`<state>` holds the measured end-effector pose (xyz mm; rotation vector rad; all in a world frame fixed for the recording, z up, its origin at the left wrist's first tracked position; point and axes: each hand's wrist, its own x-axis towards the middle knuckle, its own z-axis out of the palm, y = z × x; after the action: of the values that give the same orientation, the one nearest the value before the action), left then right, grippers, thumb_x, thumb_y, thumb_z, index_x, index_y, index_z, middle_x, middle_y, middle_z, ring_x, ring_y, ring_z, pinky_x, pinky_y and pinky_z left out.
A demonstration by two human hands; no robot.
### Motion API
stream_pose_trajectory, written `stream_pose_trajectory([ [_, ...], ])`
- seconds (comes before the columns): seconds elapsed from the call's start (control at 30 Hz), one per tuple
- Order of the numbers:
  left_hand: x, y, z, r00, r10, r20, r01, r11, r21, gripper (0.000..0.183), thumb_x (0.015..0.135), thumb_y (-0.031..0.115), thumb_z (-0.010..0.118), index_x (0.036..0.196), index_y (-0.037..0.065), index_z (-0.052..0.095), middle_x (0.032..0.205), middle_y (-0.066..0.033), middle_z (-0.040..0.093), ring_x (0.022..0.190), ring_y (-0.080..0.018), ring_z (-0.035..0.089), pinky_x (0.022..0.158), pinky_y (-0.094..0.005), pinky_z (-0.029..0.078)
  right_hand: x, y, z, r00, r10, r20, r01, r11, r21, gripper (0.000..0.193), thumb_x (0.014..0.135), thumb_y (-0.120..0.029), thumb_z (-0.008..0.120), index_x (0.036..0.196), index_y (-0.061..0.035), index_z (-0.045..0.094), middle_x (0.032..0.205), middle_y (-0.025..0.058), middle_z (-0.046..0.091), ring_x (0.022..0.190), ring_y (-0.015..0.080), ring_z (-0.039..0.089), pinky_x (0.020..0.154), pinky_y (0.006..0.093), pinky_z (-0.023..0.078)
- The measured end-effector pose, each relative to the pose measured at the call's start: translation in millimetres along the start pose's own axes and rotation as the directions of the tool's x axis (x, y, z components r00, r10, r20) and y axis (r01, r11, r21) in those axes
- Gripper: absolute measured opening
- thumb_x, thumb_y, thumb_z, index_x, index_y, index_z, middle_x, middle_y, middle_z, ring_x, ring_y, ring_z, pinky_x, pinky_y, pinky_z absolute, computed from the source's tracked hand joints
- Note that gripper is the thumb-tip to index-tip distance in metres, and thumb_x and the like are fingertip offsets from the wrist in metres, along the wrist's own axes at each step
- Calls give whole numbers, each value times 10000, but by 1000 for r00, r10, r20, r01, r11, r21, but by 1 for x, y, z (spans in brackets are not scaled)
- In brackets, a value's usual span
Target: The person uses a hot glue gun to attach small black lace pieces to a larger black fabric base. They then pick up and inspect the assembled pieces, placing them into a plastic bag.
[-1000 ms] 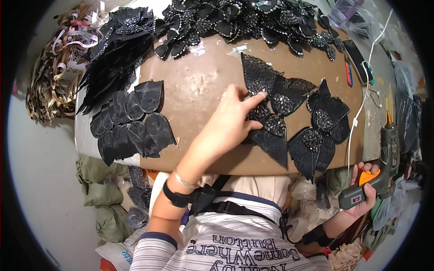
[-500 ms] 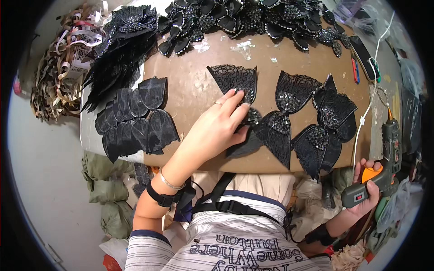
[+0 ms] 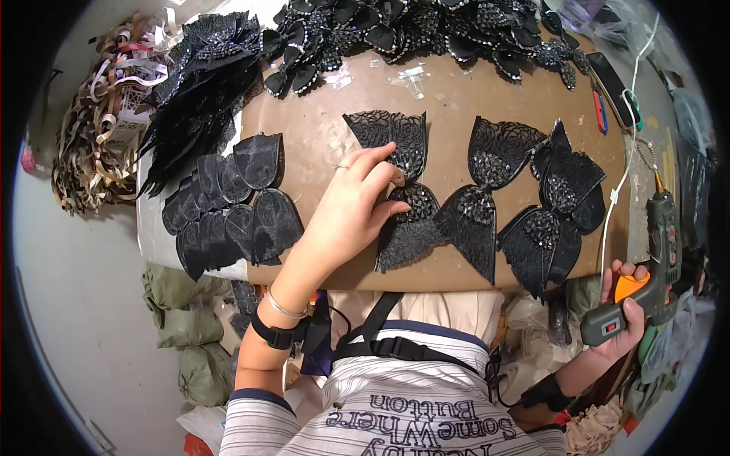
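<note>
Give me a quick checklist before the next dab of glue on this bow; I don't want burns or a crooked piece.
1. Left hand pins the bow at its centre: ok, fingers press on the middle.
2. Right hand grips the glue gun: ok, held off the board's right edge.
3. Nozzle clear of fingers and bows: ok, it points away from them.
4. Bow lies flat on the board: ok, both wings spread.
5. Glue gun hot and loaded: cannot tell.
6. Cord clear of the work: not ok, it runs along the board beside the finished bows.
</note>
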<state>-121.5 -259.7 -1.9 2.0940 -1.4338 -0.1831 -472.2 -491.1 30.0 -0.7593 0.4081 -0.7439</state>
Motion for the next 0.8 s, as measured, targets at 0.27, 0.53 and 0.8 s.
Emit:
stream_pose_trajectory([
  [0.27, 1, 9, -4, 983, -165, -83, 148, 974, -174, 697, 631, 59, 830, 1254, 60, 519, 1092, -127, 517, 1008, -305, 518, 899, -387, 439, 0, 1, -2, 997, -2, -73, -1, 999, -37, 435, 797, 69, 524, 1216, 30, 413, 1214, 202, 493, 1306, 345, 428, 1146, 442, 348],
  [0.53, 14, 30, -18, 990, -125, -67, 140, 796, 589, 452, 750, -24, 594, 1200, 16, 590, 1352, -206, 449, 1200, -367, 462, 948, -493, 386, -5, -6, -7, 995, -49, -83, 46, 998, -34, 448, 802, 72, 511, 1236, 40, 403, 1231, 201, 489, 1316, 350, 414, 1154, 441, 337],
  [0.8, 39, 67, 39, 980, 177, 91, -171, 983, -70, 383, 789, 100, 684, 1165, 43, 640, 992, -110, 634, 884, -275, 607, 729, -370, 494, -13, -13, -17, 995, -74, -60, 74, 997, 0, 439, 809, 78, 485, 1238, 49, 399, 1242, 206, 480, 1320, 360, 407, 1157, 451, 329],
])
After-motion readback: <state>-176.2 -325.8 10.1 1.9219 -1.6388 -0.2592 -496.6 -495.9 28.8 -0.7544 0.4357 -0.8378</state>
